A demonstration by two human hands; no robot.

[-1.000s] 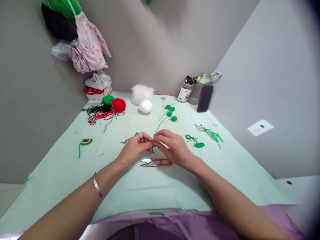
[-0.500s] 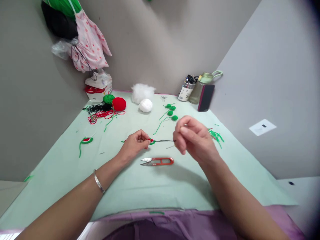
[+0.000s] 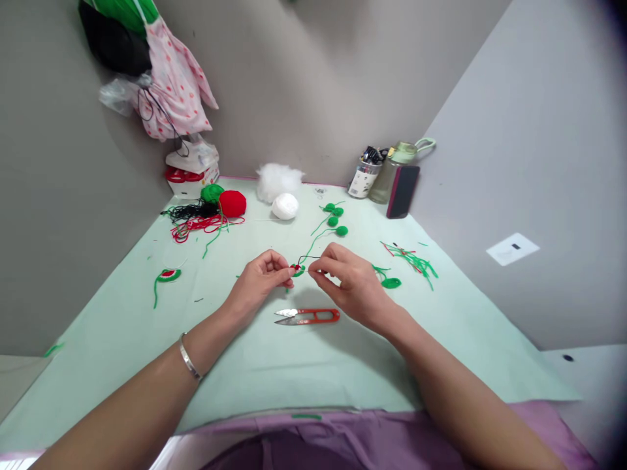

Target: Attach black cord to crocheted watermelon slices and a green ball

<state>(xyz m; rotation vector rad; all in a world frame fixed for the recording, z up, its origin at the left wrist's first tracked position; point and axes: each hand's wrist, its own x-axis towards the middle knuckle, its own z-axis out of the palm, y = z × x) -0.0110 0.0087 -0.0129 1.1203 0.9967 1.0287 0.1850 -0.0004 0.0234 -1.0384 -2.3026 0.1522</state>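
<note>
My left hand [image 3: 266, 277] pinches a small red and green crocheted watermelon slice [image 3: 298, 269] between thumb and fingertips, partly covering it. Close on its right, my right hand [image 3: 345, 277] is closed in a pinch on a thin sewing needle [image 3: 306, 271], which points at the slice and shows only in part. Black thread [image 3: 309, 257] loops up from the slice towards the right fingers. Below both hands lie red-handled thread snips [image 3: 313, 316], blades to the left. Another crocheted watermelon slice [image 3: 170, 275] with a green tail lies further left.
Red yarn [image 3: 232, 203], a white yarn ball [image 3: 285, 206] and white stuffing [image 3: 278, 181] sit at the back. Green crocheted balls [image 3: 341, 230] and yarn scraps [image 3: 414, 261] lie to the right. A phone [image 3: 403, 191] leans against a bottle [image 3: 382, 179].
My right hand has come down and left, close to the slice. The black thread, stretched straight before, now hangs in a loop. A green leaf-shaped piece shows beyond my right hand.
</note>
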